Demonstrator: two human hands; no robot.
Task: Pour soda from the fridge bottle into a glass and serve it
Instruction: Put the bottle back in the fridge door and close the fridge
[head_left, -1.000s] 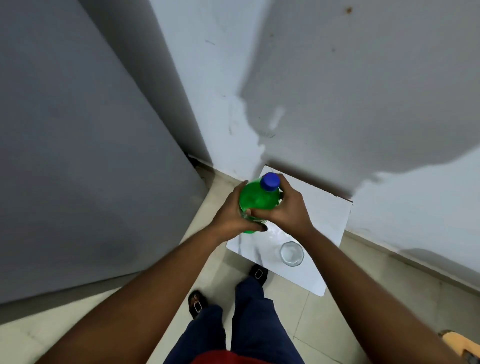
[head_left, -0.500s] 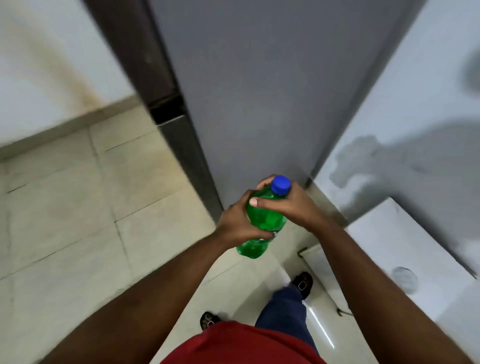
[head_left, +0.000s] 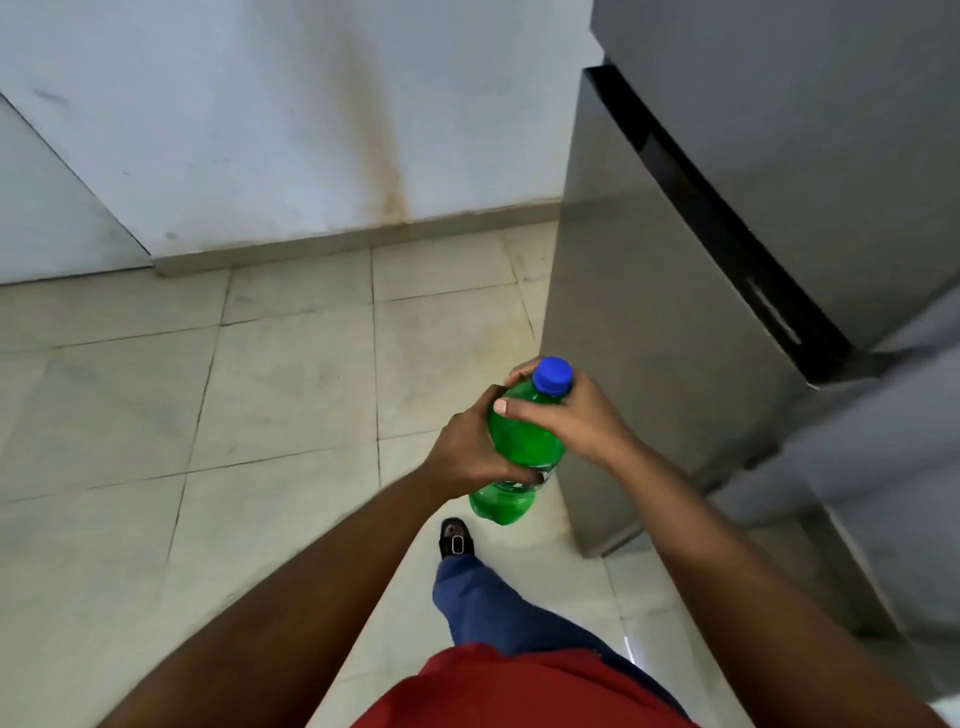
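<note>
Floor (head_left: 291, 364): pale square tiles with dark grout lines, spreading below and to the left of both hands.
Wall (head_left: 260, 114): white, well beyond the hands, with a brownish vertical stain running down to the skirting.
Fridge (head_left: 779, 182): tall grey cabinet just to the right of the right hand; a dark vertical strip runs down its front, and both doors look shut.
Left arm (head_left: 291, 587): bare, reaching up from the lower left edge to the left hand.
Right arm (head_left: 769, 587): bare, reaching up from the lower right edge to the right hand.
Clothing: a red top (head_left: 519, 691) at the bottom edge, under the arms, and a blue trouser leg (head_left: 483, 603) stepping forward beneath the hands.
Bottle (head_left: 524, 441): green plastic, held in the air between the two hands and above the floor, tilted with its top toward the fridge and its base toward the person.
Left hand (head_left: 467, 447): clenched around the bottle's middle from the left, thumb wrapped across its near side.
Right hand (head_left: 582, 421): grasping the bottle's shoulder and neck from the right, thumb lying across the green body, fingers curled behind the cap.
Shoe (head_left: 456, 538): dark with a pale buckle, on the floor just below the bottle's base.
Cap (head_left: 554, 374): blue, seated on the bottle's neck, just above the right hand's thumb.
</note>
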